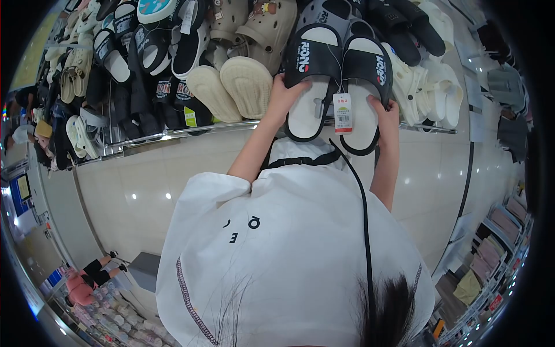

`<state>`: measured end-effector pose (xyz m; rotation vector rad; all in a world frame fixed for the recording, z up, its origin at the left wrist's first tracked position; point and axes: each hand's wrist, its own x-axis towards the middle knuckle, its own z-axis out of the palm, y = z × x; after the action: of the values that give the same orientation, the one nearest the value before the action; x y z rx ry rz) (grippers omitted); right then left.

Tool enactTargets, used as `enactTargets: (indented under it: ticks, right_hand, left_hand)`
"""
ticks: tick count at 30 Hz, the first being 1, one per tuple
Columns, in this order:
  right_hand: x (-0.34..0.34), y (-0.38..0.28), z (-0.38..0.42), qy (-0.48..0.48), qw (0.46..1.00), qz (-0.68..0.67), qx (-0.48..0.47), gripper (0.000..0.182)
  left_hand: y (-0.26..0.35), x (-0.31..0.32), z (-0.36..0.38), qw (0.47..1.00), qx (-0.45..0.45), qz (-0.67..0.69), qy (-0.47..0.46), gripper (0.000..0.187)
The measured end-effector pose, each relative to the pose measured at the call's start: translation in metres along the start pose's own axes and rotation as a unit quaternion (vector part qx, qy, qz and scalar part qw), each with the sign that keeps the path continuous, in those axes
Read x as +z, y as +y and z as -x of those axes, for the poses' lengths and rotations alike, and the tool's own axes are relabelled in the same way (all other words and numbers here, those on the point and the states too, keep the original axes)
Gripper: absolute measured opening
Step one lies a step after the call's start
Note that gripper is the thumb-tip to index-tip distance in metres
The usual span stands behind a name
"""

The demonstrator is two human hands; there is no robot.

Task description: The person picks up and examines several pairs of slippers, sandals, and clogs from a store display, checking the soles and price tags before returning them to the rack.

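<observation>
The left slide [307,107] is grasped by the left hand [282,97], the right slide [359,118] by the right hand [388,120]. Both are held over the rack's [191,131] front edge, apparently being steadied; for the next move, evenly matched grips seem needed.

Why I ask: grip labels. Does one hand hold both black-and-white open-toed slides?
No, the left hand grips the left slide, the right hand the right slide.

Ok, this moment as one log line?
left hand: holding sandal | right hand: holding other sandal | tag: between sandals | cream shoes: beside left hand
</observation>
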<state>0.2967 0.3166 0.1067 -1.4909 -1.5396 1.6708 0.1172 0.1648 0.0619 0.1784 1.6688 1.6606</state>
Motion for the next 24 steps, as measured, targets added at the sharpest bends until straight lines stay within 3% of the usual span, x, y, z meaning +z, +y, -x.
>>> enactTargets:
  ticks: [11,24]
  right_hand:
    - [0.005,-0.009,0.013,0.007,0.995,-0.096,-0.014,0.069]
    - [0.01,0.0,0.006,0.034,0.992,-0.114,-0.045,0.067]
  left_hand:
    - [0.04,0.001,0.025,0.997,-0.011,0.066,-0.029,0.072]
    - [0.028,0.007,0.019,0.992,0.124,0.03,0.002,0.072]
